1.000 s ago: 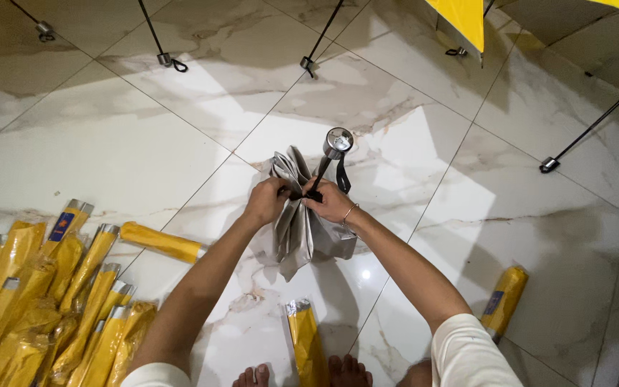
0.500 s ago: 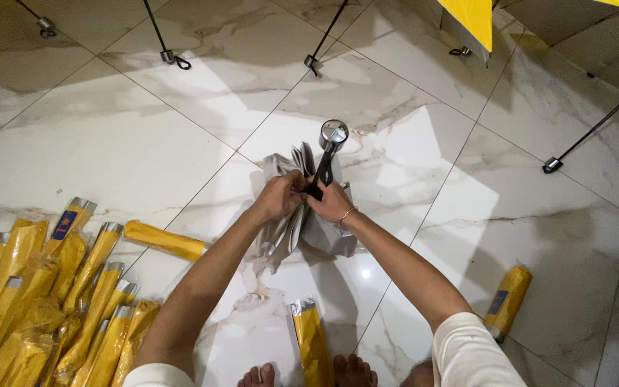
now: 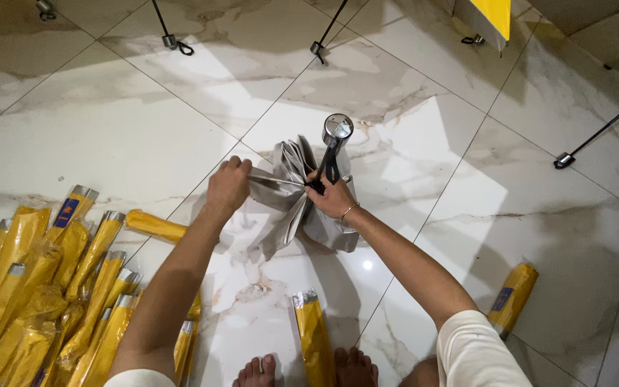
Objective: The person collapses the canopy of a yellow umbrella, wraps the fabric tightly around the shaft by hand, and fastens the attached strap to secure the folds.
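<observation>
In the head view, a folded grey umbrella (image 3: 299,197) is held up above the marble floor (image 3: 109,122), roughly at the middle of the picture. Its loose silver-grey canopy hangs in pleats between the two hands, and its chrome-capped handle (image 3: 337,129) points up and away from the person.

The right hand (image 3: 334,198) is wrapped around the dark shaft just below the handle, its fingers closed on it; a thin bangle (image 3: 349,211) is seen at the wrist. The left hand (image 3: 228,185) is placed to the left of the canopy, its fingers pinched shut on one fold of the fabric, which is drawn taut towards the left. Both forearms are stretched forward, and the edges of light short sleeves are seen at the bottom of the picture.

On the floor at the lower left, a heap of yellow sleeved umbrellas (image 3: 51,279) is laid, most with silver ends pointing up and to the right. One yellow sleeve (image 3: 155,225) lies apart from the heap, just below the left hand. Another yellow sleeve (image 3: 313,333) is laid between the person's bare feet (image 3: 258,371), and a further one (image 3: 514,297) rests on the floor to the right, well apart from the rest.

Along the top edge, several dark umbrella shafts (image 3: 327,32) with grey handles are seen resting on the tiles, and part of an open yellow canopy (image 3: 494,14) is caught at the upper right. One more shaft (image 3: 600,132) runs in from the right edge.
</observation>
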